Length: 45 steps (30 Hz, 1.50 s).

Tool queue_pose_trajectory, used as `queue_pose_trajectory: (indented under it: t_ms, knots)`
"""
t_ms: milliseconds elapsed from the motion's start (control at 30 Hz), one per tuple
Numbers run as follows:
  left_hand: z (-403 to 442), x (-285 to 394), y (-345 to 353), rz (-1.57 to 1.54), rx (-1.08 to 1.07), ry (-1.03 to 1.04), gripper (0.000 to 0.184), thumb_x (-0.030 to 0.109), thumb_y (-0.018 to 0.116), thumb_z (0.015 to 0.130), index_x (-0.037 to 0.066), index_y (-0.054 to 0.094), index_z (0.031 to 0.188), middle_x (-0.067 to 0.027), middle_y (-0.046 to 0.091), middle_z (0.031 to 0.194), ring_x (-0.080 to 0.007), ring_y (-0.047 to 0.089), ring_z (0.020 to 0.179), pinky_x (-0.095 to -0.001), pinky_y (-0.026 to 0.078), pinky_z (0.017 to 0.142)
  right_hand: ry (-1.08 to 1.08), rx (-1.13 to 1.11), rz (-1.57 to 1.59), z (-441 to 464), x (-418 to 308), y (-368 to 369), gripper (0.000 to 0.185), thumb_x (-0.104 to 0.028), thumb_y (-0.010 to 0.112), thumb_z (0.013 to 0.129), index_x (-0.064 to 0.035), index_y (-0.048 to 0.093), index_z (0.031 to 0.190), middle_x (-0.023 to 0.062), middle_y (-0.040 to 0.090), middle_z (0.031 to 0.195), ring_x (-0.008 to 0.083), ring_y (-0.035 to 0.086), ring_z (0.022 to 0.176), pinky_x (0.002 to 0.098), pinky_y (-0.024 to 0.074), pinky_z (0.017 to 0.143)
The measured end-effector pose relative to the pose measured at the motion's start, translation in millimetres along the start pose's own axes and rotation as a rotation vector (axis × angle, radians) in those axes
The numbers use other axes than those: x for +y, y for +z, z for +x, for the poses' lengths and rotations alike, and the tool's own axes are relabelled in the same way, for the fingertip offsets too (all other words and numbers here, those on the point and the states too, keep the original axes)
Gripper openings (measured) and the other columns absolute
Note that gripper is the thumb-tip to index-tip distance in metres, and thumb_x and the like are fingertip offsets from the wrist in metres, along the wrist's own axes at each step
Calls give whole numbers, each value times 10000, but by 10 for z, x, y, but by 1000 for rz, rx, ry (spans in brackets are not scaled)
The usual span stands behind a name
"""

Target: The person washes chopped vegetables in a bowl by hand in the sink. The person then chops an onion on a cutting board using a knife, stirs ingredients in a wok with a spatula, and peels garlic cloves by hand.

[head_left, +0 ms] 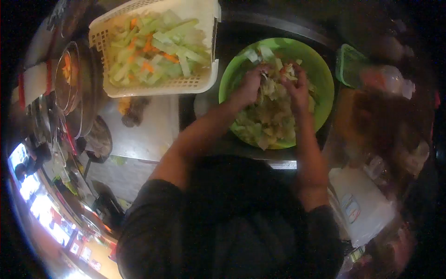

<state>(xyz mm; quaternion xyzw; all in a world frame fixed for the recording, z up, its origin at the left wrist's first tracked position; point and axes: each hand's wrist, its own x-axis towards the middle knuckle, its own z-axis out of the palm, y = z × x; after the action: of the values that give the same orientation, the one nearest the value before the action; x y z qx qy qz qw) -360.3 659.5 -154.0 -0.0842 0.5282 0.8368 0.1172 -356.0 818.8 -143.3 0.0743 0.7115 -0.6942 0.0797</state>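
Observation:
A round, bright green bowl [326,93] holds a heap of chopped pale leafy vegetable [265,123] that looks like cabbage. Both of my hands are inside it, at the far half of the heap. My left hand [251,86] is closed around some of the pieces, its fingertips partly hidden among them. Facing it, my right hand [298,88] has its fingers curled round a small clump of pale pieces with a bit of orange. A few larger pale green pieces lie against the bowl's far wall.
A cream plastic basket [160,90] of cut green and orange vegetables stands at upper left. Farther left is a metal strainer [58,93] with orange pieces. On the right are a green basket [341,69], a clear plastic bottle [395,83] and a white plastic package [367,204].

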Motion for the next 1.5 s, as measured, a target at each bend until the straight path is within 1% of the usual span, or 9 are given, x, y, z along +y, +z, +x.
queue_pose_trajectory:
  t_ms: [67,133,400,633,833,1067,1167,1267,1500]
  knots:
    - [-84,77,88,448,-114,613,317,258,568,817,3,577,1005,-109,618,922,-239,626,800,-397,536,712,-55,56,-93,-26,101,-21,485,-151,620,835,-47,441,1274,92,526,1171,177,515,1065,324,440,907]
    - [-96,54,203,-617,48,-433,351,202,579,812,9,539,1103,-104,606,994,-246,616,872,-392,531,739,-107,107,-187,-29,271,-41,436,-198,579,875,-39,453,1261,91,532,1160,178,512,1070,328,433,915]
    - [-348,18,143,154,-166,-201,503,189,609,823,44,423,1267,-90,548,1165,-194,568,980,-313,475,840,294,239,851,-293,-140,177,459,-374,339,961,-34,471,1240,124,515,1220,268,509,1089,394,423,912]
    - [-358,77,137,320,-68,-157,460,166,707,777,6,494,1151,-80,615,1061,-156,575,965,-306,474,796,249,274,785,-468,246,423,423,-321,351,957,-37,472,1247,105,504,1226,242,496,1087,371,412,918]
    - [-373,120,316,108,184,39,344,221,654,815,29,543,1078,-65,628,995,-169,604,914,-301,490,755,-241,260,-97,-669,186,597,359,-149,415,936,-18,452,1269,95,491,1253,200,465,1141,325,387,957]
    - [-388,559,471,-579,31,-284,347,145,622,804,76,521,1128,-54,590,1033,-179,587,930,-312,488,779,-183,417,326,-673,-542,540,365,-37,435,919,-23,439,1285,95,514,1224,188,488,1110,325,381,976]
    - [-360,543,494,-536,-52,-292,342,126,615,807,79,521,1132,-50,577,1057,-170,573,959,-311,481,794,-306,351,15,-629,-508,379,361,5,466,892,-27,486,1251,102,520,1212,193,497,1101,321,395,954]
    - [-329,289,393,299,-147,394,339,114,606,816,78,514,1140,-44,594,997,-172,585,920,-315,486,775,-354,344,-281,-671,-622,389,328,15,512,858,-28,560,1180,106,538,1181,198,517,1078,311,404,935]
    - [-351,568,465,499,26,39,418,121,644,775,7,493,1148,-96,632,953,-164,611,872,-303,491,769,-270,312,-604,-668,-659,311,366,37,611,771,-20,603,1133,95,621,1065,206,570,1017,317,443,893]
